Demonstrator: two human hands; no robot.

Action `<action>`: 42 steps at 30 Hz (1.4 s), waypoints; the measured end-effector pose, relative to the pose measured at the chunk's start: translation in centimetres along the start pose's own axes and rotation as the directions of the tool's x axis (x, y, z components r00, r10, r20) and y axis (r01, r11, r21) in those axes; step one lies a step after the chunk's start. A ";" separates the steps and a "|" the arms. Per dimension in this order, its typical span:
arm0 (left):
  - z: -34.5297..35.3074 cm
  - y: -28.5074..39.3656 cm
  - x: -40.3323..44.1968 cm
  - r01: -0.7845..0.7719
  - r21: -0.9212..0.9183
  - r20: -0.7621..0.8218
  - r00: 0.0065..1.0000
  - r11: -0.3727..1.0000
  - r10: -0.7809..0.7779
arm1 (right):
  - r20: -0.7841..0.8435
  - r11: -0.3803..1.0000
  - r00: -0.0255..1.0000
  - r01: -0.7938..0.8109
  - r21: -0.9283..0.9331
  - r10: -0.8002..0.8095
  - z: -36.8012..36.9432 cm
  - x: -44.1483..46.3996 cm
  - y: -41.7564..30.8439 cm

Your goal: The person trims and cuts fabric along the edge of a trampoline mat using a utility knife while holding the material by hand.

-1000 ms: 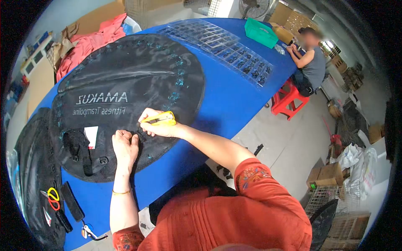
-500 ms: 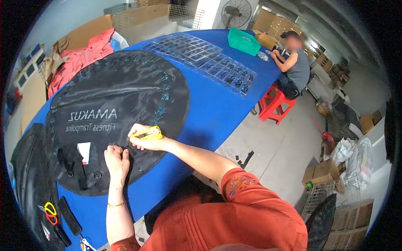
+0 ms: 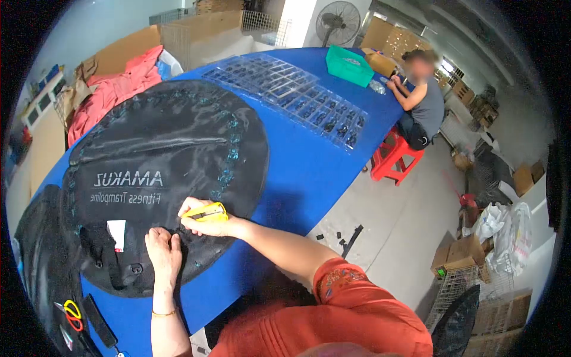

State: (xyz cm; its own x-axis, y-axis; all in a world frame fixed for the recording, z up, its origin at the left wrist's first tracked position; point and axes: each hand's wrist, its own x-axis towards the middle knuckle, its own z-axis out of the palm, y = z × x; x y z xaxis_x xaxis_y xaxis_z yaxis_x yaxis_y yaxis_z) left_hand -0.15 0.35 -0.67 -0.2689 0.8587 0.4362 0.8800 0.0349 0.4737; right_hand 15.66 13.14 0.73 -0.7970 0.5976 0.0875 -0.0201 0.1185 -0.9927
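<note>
My right hand (image 3: 208,226), reaching leftward from the lower centre, grips a yellow plastic hand tool (image 3: 205,212) over the round black fabric cover (image 3: 193,163) at frame left. My left hand (image 3: 163,254), reaching up from the bottom edge, rests curled there; whether it pinches anything, I cannot tell.

View tips upward — black round cover (image 3: 178,163) sits lower, further left.
The fan (image 3: 337,24), cut off by the top edge a second ago, now shows nearly whole — the small tool (image 3: 120,354) at lower left almost leaves view.
</note>
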 end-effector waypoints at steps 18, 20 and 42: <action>-0.2 -0.4 0.0 -0.033 0.019 -0.011 0.999 0.999 0.033 | -0.008 1.000 1.000 0.000 0.007 0.000 0.2 0.0 0.3; -0.1 -0.3 0.1 -0.023 0.012 -0.004 1.000 1.000 0.023 | -0.005 1.000 1.000 0.013 0.015 -0.013 0.0 0.0 0.2; -0.2 -0.1 0.0 -0.051 -0.002 -0.020 0.999 0.999 0.050 | -0.040 1.000 0.999 -0.021 0.019 0.021 0.2 -0.1 0.1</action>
State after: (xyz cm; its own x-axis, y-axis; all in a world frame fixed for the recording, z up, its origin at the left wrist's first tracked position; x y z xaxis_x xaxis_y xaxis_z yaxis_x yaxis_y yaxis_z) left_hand -0.31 0.24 -0.63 -0.2319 0.8489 0.4749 0.8917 -0.0095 0.4525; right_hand 15.59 12.92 0.59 -0.7726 0.6310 0.0694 -0.0152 0.0909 -0.9957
